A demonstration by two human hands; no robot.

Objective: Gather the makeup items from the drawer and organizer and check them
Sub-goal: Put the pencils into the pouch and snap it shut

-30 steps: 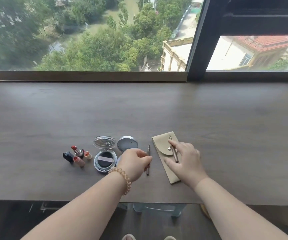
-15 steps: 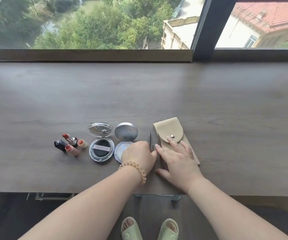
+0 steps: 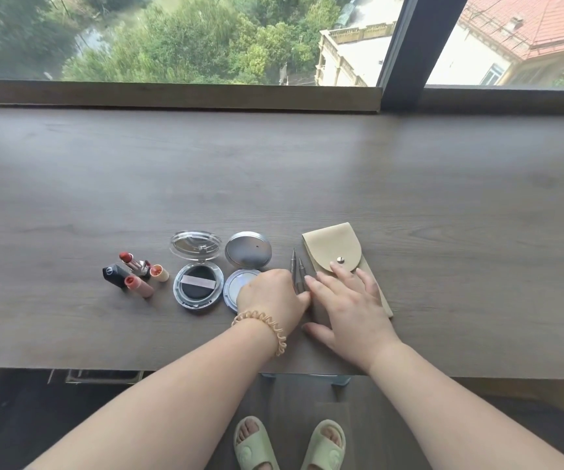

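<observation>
Head view: left hand [image 3: 270, 296] curls closed on two pencils [image 3: 296, 274], aligning them; right hand [image 3: 350, 305], fingers spread, pins the pouch [image 3: 333, 249] at three o'clock.

A second ago one pen lay on the pouch [image 3: 336, 252] under the right hand [image 3: 348, 308]; now both pens [image 3: 296, 271] lie side by side on the table, between the two hands. The right hand has flattened over the pouch's lower part. The left hand [image 3: 270, 296] has opened its curl, its fingertips at the pens.
</observation>
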